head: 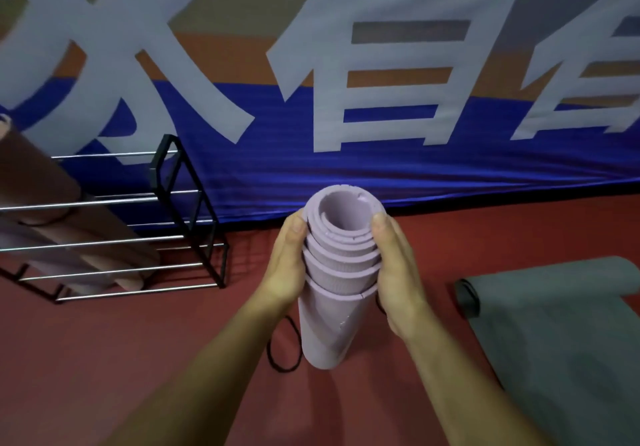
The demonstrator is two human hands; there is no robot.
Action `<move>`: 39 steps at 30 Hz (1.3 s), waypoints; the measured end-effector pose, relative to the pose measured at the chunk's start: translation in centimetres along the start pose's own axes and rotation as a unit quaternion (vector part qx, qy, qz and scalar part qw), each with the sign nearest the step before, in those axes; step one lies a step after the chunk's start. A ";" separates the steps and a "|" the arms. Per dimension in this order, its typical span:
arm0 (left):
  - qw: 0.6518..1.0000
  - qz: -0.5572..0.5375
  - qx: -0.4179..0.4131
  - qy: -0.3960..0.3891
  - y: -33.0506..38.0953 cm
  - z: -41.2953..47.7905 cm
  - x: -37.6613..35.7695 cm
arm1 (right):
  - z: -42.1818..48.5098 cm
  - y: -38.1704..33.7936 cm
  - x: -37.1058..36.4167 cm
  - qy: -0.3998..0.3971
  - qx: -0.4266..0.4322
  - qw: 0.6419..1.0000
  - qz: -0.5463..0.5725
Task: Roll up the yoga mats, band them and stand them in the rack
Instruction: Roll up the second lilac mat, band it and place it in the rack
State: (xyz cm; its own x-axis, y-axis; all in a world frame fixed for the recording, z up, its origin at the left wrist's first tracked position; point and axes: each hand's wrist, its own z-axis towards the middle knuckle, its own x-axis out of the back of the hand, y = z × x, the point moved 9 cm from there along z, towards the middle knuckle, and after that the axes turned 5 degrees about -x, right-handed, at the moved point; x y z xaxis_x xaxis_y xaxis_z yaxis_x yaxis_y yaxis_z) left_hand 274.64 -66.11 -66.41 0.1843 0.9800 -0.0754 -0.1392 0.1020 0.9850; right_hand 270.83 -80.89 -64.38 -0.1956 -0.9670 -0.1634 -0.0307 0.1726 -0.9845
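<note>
Head: banner (450,172) shows "自"; left hand (287,265), right hand (398,272) grip lilac mat (323,328).

The blue and orange banner (381,175) bears large pale Chinese characters. The middle character (374,64) reads 自. The left character (114,64) is blurred and cropped, and the right character (588,75) is cut off by the frame edge; neither can be read with certainty.

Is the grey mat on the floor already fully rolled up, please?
No, the grey mat is rolled only at one end, and the rest of it lies flat on the red floor.
</note>
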 end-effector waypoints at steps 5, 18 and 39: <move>0.998 -0.006 0.061 0.011 -0.3 -0.2 0.8 | -0.1 2.0 0.2 0.014 -0.042 0.998 -0.033; 0.994 0.008 0.105 0.036 -4.3 -2.9 1.7 | -0.6 6.1 1.5 0.078 -0.112 0.989 -0.053; 0.974 -0.063 0.210 0.062 -5.2 0.5 2.3 | 1.8 5.7 1.4 0.087 -0.116 0.988 -0.055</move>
State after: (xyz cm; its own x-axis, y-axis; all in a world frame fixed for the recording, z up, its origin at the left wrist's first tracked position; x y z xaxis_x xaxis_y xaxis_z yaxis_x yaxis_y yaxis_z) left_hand 276.28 -64.43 -71.62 0.0507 0.9800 -0.1926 0.2921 0.1698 0.9412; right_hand 272.11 -81.59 -70.33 -0.3435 -0.9389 -0.0227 -0.2808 0.1258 -0.9515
